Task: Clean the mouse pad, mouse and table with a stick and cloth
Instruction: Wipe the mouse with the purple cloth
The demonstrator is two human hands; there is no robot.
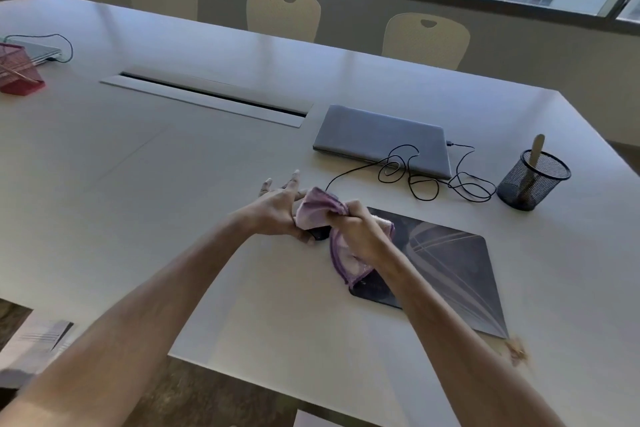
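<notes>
A purple-edged pink cloth (320,210) is bunched over a black wired mouse (319,234), of which only a dark sliver shows. My right hand (356,229) grips the cloth in a fist. My left hand (280,210) holds the mouse from the left with the thumb underneath, several fingers pointing straight away. Both sit just left of the dark grey mouse pad (450,263) on the white table (173,184). A wooden stick (535,152) stands in a black mesh cup (531,180) at the right.
A shut grey laptop (381,139) lies behind the pad, the mouse cable (426,180) coiled in front of it. Crumbs (516,350) lie at the pad's near right corner. A cable slot (207,94), a pink mesh basket (19,71) and another laptop (38,50) are farther left; chairs line the far side.
</notes>
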